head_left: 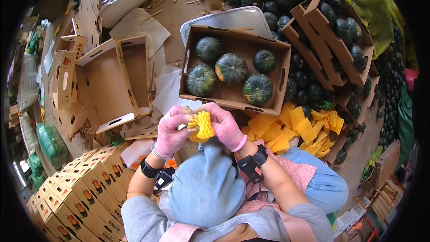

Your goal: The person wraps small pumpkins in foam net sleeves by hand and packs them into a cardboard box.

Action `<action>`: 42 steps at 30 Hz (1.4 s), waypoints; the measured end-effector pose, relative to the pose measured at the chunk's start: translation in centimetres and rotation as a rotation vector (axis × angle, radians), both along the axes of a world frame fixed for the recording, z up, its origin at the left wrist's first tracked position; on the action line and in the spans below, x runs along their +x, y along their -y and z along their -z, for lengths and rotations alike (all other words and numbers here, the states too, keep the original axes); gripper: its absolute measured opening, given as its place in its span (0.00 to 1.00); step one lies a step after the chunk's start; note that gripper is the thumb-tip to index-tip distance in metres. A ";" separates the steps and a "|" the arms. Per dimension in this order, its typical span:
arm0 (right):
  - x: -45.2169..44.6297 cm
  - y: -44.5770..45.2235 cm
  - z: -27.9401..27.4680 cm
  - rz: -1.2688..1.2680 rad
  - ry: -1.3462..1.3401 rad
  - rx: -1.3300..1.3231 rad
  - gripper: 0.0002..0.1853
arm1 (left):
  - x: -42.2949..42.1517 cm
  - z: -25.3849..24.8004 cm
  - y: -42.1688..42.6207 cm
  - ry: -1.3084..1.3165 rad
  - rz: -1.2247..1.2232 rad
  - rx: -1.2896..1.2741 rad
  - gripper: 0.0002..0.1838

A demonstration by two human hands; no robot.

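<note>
Between my two hands is a bunched yellow foam net sleeve [202, 125]. My left hand [170, 132], in a pink glove, pinches its left side. Gripping the right side is my right hand [227, 129], gloved in pink too. Just beyond the hands lies an open cardboard box [201, 101] holding several dark green pumpkins [231, 68], spaced apart. One pumpkin has an orange patch. To the right, near my knee, a heap of flat yellow foam net sleeves [307, 130] is spread out.
Empty cardboard boxes [103, 92] stand at left, above stacked printed cartons [85, 188]. Tilted boxes of pumpkins [345, 31] lean at upper right, with loose pumpkins around them. A pale plastic lid or tray [224, 19] sits behind the middle box.
</note>
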State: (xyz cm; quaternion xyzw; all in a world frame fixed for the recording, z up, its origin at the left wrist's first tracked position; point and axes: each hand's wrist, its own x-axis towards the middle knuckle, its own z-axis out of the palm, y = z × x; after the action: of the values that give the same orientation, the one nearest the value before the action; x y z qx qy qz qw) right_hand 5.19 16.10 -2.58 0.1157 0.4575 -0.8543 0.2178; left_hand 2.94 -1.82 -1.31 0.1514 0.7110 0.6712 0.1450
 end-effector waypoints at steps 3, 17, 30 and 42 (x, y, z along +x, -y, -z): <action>0.2 -0.1 0.9 -0.002 -0.183 0.248 0.13 | -0.6 -0.6 0.6 0.000 0.097 -0.022 0.11; 0.0 -6.5 -2.3 0.041 0.048 -0.395 0.20 | -8.2 -2.8 -3.2 0.828 0.370 0.368 0.21; -6.3 -4.6 1.9 0.394 0.293 0.288 0.17 | -19.2 3.2 -13.1 -0.105 0.733 -0.517 0.11; -1.0 -13.2 -1.3 0.471 -0.406 1.275 0.10 | -9.5 3.5 -14.7 0.245 0.389 0.177 0.09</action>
State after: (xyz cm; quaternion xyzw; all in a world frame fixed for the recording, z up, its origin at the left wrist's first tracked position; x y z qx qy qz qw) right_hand 4.19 29.31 -1.26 0.1549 0.8629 -0.4490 -0.1726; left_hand -6.54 12.93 -4.83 0.2152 0.5841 0.7036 0.3428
